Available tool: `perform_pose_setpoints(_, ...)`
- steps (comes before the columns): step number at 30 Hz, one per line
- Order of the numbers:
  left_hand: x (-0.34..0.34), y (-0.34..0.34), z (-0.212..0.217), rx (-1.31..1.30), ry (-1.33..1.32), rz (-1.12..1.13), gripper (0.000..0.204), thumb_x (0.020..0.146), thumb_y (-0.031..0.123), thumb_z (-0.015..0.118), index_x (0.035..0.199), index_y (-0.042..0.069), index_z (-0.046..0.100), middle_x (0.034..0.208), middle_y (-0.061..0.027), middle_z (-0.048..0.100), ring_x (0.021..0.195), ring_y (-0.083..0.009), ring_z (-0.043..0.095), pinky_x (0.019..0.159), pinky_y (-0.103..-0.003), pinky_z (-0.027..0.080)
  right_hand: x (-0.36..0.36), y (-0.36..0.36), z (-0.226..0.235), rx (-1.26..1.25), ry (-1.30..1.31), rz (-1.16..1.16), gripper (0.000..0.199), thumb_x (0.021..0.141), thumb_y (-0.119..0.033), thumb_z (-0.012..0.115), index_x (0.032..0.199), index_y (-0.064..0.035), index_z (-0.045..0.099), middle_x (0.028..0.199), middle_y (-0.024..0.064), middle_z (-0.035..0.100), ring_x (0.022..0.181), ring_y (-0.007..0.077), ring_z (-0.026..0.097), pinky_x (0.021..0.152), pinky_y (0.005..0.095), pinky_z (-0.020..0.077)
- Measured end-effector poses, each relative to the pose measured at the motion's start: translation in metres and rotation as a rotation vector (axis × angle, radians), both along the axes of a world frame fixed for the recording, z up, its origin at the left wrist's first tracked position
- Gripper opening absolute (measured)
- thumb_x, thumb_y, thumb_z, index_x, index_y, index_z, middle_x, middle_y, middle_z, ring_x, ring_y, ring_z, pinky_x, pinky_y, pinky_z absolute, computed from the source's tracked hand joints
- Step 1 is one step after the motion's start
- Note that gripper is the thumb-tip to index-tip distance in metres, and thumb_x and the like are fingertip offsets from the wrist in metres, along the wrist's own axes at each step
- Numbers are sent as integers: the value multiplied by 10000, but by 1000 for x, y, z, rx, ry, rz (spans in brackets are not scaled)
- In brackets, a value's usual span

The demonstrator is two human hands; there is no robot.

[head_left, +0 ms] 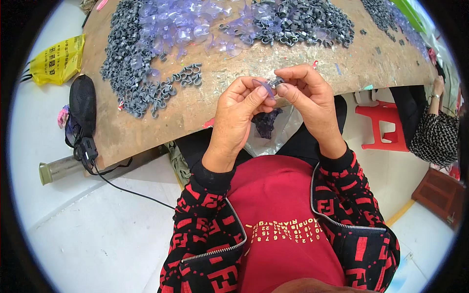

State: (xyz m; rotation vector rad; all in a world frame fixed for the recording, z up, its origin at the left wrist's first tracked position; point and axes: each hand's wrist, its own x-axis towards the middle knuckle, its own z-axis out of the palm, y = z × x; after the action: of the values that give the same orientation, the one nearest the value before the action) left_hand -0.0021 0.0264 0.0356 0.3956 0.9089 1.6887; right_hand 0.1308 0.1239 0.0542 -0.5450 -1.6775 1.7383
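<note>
Both my hands meet over the table's near edge. Between the thumb and fingers of my left hand (238,110) is a clear purple suction cup (264,88), tilted on edge. My right hand (310,95) pinches a small grey plastic clip (276,81) right against the cup's middle. Whether the two are joined cannot be made out. Beyond my hands lie a heap of clear purple suction cups (183,22) and heaps of grey clips (305,24). Several more clips (188,74) trail toward the left front of the table.
The brown wooden table (195,115) has a worn top. Below my hands a clear plastic bag (286,129) with dark purple pieces rests at my lap. A yellow bag (58,59) and a black mesh-covered object (83,105) are at the left. At the right are a red stool (383,127) and another person's arm (436,97).
</note>
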Motion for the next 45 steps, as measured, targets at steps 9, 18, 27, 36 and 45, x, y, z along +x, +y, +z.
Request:
perform_pose_setpoints(9, -3, -4, -7, -61, 235, -23, 174, 908, 115, 629, 1047, 13, 610, 879, -59, 654, 739, -118, 620, 693, -237, 512, 0, 3, -9, 170, -25, 28, 223, 879, -4, 621, 1101, 3, 600, 977, 14, 578, 901, 85, 562, 798, 222, 439)
perform_pose_setpoints(18, 0, -7, -3, -34, 347, 26, 180, 922, 141, 616, 1050, 15, 618, 877, -53, 657, 736, -108, 609, 686, -232, 501, -1, -2, 4, -88, 33, 58, 238, 894, -35, 617, 1129, -9, 584, 976, 6, 582, 882, 73, 561, 790, 216, 442)
perform_pose_setpoints(27, 4, -11, 6, -14, 600, 142, 143, 936, 108, 586, 1005, -15, 612, 851, -45, 640, 711, -92, 598, 652, -221, 481, 1, 2, -6, 124, -62, 46, 194, 882, 2, 616, 1074, -7, 590, 985, 24, 593, 924, 107, 566, 837, 240, 440)
perform_pose_setpoints(36, -24, -13, 25, -80, 629, -190, 133, 895, 111, 623, 962, -2, 644, 790, -19, 625, 657, -78, 563, 606, -216, 454, 7, 28, 17, 1236, -14, 172, 239, 725, 10, 701, 942, -7, 603, 923, 114, 611, 711, 220, 587, 681, 329, 483)
perform_pose_setpoints(45, -46, -7, 5, 28, -33, -636, 140, 907, 156, 625, 951, 23, 631, 767, -15, 617, 636, -56, 535, 595, -196, 443, 3, 36, 23, 1421, 158, 302, 261, 734, -28, 697, 982, -21, 616, 896, 84, 593, 698, 205, 573, 664, 343, 485)
